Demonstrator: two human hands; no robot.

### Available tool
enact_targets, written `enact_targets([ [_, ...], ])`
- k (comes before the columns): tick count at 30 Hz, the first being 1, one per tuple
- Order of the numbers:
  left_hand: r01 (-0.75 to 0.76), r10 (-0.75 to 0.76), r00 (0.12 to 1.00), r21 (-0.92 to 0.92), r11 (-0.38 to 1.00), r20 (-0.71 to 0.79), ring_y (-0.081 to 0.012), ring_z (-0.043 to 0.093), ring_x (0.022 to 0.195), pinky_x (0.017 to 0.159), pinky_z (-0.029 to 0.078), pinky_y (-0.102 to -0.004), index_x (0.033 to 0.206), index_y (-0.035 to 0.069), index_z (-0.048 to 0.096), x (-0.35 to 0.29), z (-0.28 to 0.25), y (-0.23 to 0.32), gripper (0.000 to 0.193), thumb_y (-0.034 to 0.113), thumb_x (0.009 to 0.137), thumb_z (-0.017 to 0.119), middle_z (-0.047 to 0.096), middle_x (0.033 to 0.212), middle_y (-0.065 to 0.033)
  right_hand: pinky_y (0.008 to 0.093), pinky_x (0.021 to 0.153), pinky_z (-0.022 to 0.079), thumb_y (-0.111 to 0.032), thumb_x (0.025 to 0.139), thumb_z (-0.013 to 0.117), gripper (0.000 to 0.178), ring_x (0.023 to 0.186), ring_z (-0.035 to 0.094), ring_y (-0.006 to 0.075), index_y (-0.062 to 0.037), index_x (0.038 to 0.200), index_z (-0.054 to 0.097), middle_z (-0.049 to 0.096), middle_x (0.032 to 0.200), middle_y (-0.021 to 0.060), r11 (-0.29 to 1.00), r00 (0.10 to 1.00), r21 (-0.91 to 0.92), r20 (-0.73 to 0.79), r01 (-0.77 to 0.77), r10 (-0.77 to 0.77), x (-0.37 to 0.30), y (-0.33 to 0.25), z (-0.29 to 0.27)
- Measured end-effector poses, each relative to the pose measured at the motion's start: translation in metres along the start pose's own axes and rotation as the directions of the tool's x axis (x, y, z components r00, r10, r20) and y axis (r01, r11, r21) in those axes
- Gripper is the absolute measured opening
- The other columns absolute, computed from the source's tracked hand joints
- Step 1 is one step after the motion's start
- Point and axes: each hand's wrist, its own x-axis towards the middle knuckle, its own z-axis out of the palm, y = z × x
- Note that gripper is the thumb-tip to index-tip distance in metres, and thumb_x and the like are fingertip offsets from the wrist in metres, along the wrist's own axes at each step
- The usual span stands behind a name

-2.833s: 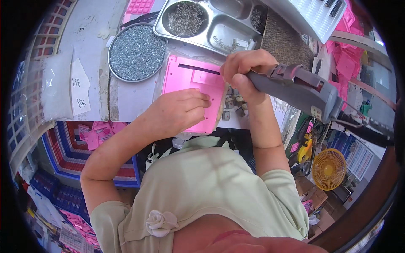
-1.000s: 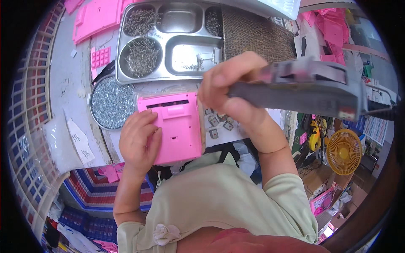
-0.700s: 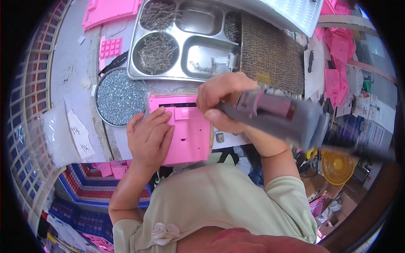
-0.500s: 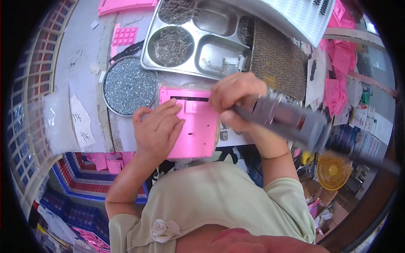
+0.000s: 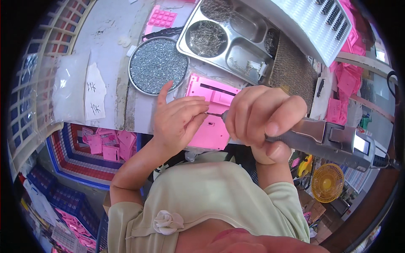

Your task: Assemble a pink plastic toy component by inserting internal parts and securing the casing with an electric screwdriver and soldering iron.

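A pink plastic casing (image 5: 207, 137) with a dark slot along its far edge lies in front of me. My right hand (image 5: 265, 122) is wrapped around a grey electric screwdriver (image 5: 329, 141), whose thin bit points left over the casing. Close to the bit's tip, the fingertips of my left hand (image 5: 179, 122) are pinched together, with the little finger raised. Whatever they may hold is too small to make out. Beyond my left hand stands a round dish (image 5: 157, 67) full of small grey metal screws.
A steel compartment tray (image 5: 236, 44) with small metal parts stands at the far side, beside a brown textured mat (image 5: 293, 61). A white perforated rack (image 5: 312, 25) overhangs the far right. Clear plastic bags (image 5: 71, 88) lie left. Below, a blue-red basket (image 5: 76, 156) holds pink parts.
The screwdriver has swung so its bit reaches my left fingertips. My left fingers have gone from resting flat on the casing to a pinch. The whole view has shifted.
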Motion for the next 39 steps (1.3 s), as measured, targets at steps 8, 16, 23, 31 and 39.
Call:
enact_targets([
  [8,0.033,-0.034,0.999,-0.034,0.999,-0.014,-0.0215,0.074,0.099,0.120,0.025,-0.0543,0.093,0.008,0.074,-0.006,-0.009,-0.004,0.014,0.002,0.081,0.076,0.078,0.101,-0.0057,0.0279,0.043,0.046,-0.026,0.096,0.072,0.026,0.046,0.049,0.0121,-0.0127,0.112,0.056,0.052,0.058,-0.0036,0.999,0.997,-0.007,0.074,-0.037,0.037,0.006,0.008,-0.001],
  [16,-0.053,0.052,0.998,0.040,0.998,0.023,-0.0214,0.073,0.101,0.118,0.028,-0.0537,0.094,0.008,0.074,-0.002,-0.010,-0.002,0.016,0.003,0.079,0.076,0.077,0.100,-0.0057,0.0323,0.051,0.047,-0.021,0.093,0.075,0.029,0.053,0.051,0.0155,-0.0070,0.112,0.058,0.053,0.062,0.0011,0.997,0.998,0.048,0.011,-0.060,0.060,-0.001,0.003,0.006],
  [23,-0.188,0.188,0.969,-0.011,0.982,0.164,-0.0274,0.071,0.107,0.110,0.043,-0.0497,0.100,0.005,0.071,0.013,0.004,0.006,0.017,0.001,0.083,0.073,0.074,0.109,-0.0120,0.0325,0.052,0.046,-0.021,0.092,0.074,0.031,0.053,0.050,0.0145,-0.0068,0.112,0.056,0.052,0.062,0.0010,0.998,0.999,0.050,-0.039,-0.034,0.036,-0.020,-0.019,-0.018],
  [31,-0.059,0.056,0.970,0.010,0.998,0.235,-0.0423,0.062,0.120,0.102,0.049,-0.0482,0.088,0.002,0.061,0.043,0.012,-0.021,0.016,0.000,0.080,0.075,0.069,0.121,-0.0202,0.0317,0.055,0.048,-0.024,0.097,0.064,0.034,0.054,0.048,0.0131,-0.0088,0.125,0.051,0.049,0.063,-0.0018,0.970,0.975,-0.235,-0.198,0.057,-0.105,-0.053,-0.052,-0.080],
  [39,-0.031,0.026,0.949,0.009,0.999,0.315,-0.0407,0.065,0.115,0.102,0.049,-0.0480,0.087,0.002,0.061,0.045,0.008,-0.030,0.015,-0.001,0.080,0.074,0.069,0.122,-0.0215,0.0342,0.067,0.050,-0.012,0.090,0.068,0.049,0.067,0.055,0.0166,-0.0011,0.134,0.049,0.057,0.078,0.0055,0.859,0.901,-0.495,-0.420,-0.131,-0.105,-0.045,-0.058,-0.119],
])
